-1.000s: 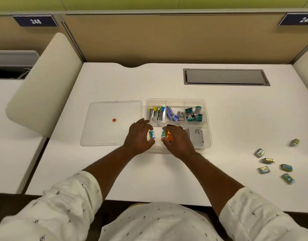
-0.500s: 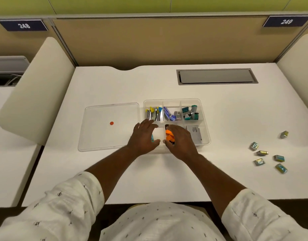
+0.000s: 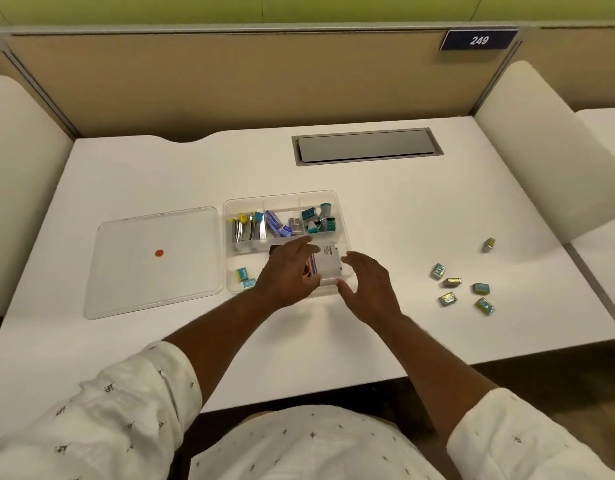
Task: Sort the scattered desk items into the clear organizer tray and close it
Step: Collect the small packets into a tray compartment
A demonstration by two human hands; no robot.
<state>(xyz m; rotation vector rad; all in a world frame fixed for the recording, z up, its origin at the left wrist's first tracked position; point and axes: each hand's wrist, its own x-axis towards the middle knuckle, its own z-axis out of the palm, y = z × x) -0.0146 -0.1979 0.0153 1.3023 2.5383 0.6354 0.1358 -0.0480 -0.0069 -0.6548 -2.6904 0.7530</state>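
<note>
The tabletop (image 3: 334, 341) carries everything. Near its middle sits the clear organizer tray (image 3: 338, 206), uncovered, with its lid (image 3: 153, 271) lying flat just beside the tray's left wall, a small red dot on it. Toward the tabletop's right edge, well apart from the tray, six small wrapped items (image 3: 463, 285) remain loose: five in a cluster and one alone farther back.

The coming move likely turns on that cluster. It lies to the right of both hands, and the right hand (image 3: 368, 289) is clearly the nearer one; it hovers at the tray's near right corner, fingers spread, gripping nothing. The left hand (image 3: 288, 271) reaches across the tray's near compartments with fingers extended onto a white box (image 3: 328, 266), long axis running front to back; whether it grips or only presses, I cannot tell.

The left hand hides most of the middle near compartment; only slivers of orange and purple show. Two teal items (image 3: 245, 278) lie in the near left compartment.
</note>
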